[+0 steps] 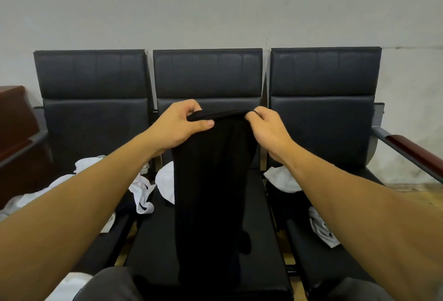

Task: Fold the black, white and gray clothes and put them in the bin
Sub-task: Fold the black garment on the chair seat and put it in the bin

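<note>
A long black garment point(211, 193) hangs in the air in front of the middle seat, its lower end trailing down onto the seat cushion. My left hand point(184, 124) pinches its top edge at the left corner. My right hand point(268, 128) pinches the same edge at the right corner, so the edge is stretched between them. White clothes point(141, 193) lie crumpled on the left seat, another white piece point(166, 182) sits behind the black garment, and white clothes point(281, 178) rest on the right seat. No bin is in view.
Three joined black padded chairs point(326, 85) stand against a pale wall. A wooden-topped armrest point(412, 149) sticks out at the right, and a dark wooden cabinet point(14, 118) stands at the left. More white cloth point(322, 230) lies at the right seat's front.
</note>
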Demonstrator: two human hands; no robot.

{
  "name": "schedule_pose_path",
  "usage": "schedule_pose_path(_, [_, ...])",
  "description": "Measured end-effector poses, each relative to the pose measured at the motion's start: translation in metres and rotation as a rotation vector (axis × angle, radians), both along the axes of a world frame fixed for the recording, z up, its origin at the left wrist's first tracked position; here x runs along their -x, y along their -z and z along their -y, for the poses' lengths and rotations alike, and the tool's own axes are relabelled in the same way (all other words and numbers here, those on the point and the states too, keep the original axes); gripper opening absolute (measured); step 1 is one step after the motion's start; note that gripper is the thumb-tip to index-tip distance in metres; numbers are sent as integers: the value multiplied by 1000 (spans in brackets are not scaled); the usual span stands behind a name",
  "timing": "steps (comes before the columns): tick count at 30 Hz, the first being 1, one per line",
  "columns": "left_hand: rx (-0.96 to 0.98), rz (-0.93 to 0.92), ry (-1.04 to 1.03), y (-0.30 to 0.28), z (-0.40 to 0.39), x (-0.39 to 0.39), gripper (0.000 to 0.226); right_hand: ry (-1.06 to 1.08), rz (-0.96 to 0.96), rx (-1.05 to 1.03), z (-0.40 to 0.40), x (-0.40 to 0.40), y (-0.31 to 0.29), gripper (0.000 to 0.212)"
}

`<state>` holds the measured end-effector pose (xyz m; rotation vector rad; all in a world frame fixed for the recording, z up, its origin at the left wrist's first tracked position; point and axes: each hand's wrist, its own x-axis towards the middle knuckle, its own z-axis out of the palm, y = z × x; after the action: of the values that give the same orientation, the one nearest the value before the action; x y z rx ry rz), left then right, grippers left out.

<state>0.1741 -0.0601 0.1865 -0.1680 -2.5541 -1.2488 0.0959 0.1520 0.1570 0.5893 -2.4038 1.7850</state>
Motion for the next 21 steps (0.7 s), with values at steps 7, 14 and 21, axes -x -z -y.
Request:
schedule_pose_path(7, [449,-196,-230,-6,31,9,16,-284,-305,-507,-3,-3,9,34])
schedule_pose_path(14, [-187,-130,-659,19,48,18,26,78,-83,-432,-22,17,30,8])
schedule_pose_path(21, [-835,-118,-634,46,52,25,23,-236,129,-910,-24,30,59,10])
